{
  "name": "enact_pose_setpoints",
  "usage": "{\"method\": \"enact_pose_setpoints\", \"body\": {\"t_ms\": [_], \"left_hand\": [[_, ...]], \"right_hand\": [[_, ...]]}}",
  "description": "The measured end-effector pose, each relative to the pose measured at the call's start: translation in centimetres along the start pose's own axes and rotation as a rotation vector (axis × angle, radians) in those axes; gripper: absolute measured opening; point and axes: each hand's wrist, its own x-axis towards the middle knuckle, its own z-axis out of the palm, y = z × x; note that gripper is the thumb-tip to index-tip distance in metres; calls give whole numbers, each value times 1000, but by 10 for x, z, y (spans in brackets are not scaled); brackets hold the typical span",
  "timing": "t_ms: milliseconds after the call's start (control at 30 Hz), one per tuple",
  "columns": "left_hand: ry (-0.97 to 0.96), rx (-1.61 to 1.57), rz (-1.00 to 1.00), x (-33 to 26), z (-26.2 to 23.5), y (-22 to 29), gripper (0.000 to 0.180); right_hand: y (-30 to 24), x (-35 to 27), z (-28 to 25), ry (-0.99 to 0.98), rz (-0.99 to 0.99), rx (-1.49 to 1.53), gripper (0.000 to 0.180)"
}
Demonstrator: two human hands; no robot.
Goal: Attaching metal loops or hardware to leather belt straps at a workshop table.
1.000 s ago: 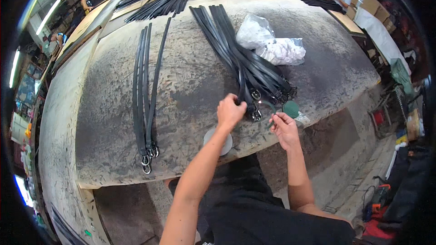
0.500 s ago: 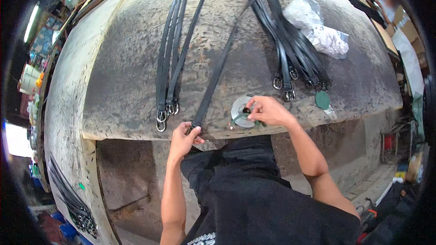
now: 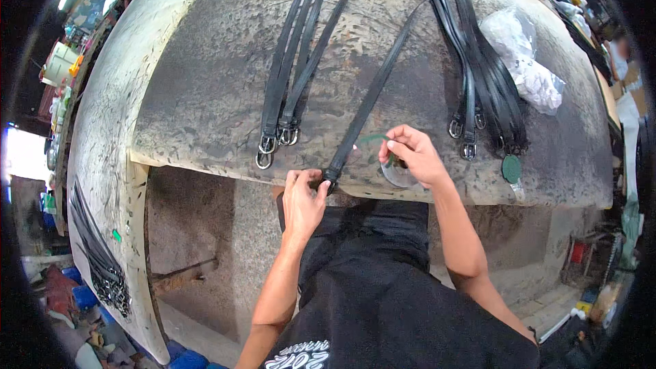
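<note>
My left hand (image 3: 304,198) is closed on the buckle end of a black belt (image 3: 376,96) at the front edge of the table. The belt's strap runs away up the tabletop to the right. Its buckle is mostly hidden by my fingers. My right hand (image 3: 415,155) pinches a thin green strip (image 3: 371,139), whose free end points left toward the belt. Just under that hand lies a pale round disc (image 3: 398,176), partly covered by it.
Several black belts (image 3: 301,61) lie left of centre, buckles nearest me. Another bundle of belts (image 3: 482,75) is on the right, beside a clear plastic bag (image 3: 526,61) and a green round piece (image 3: 511,168). More belts (image 3: 102,260) rest on the side surface at left.
My right hand has come up off the disc, holding the green strip nearer the belt. My left hand still grips the belt's buckle end. The whole view has shifted.
</note>
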Motion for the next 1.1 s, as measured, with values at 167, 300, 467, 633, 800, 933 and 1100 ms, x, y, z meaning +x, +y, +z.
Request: {"method": "enact_pose_setpoints", "body": {"t_ms": [167, 300, 467, 633, 800, 933, 1100], "left_hand": [[-40, -156, -214, 11, 3, 9, 27], [-26, -212, -198, 14, 6, 9, 15], [-20, -266, -182, 13, 7, 8, 8], [-28, -249, -154, 10, 8, 8, 7], [-22, -227, -117, 9, 7, 7, 5], [-27, -222, -122, 10, 7, 9, 6], [-20, -218, -110, 10, 6, 11, 6]], "right_hand": [[15, 23, 26, 47, 17, -66, 18], [25, 33, 37, 95, -97, -410, 16], [20, 29, 52, 45, -148, -573, 17], [33, 29, 47, 7, -421, -766, 12], [35, 29, 47, -3, -460, -854, 11], [35, 29, 45, -20, -431, -837, 12], [33, 28, 47, -20, -415, -859, 12]]}}
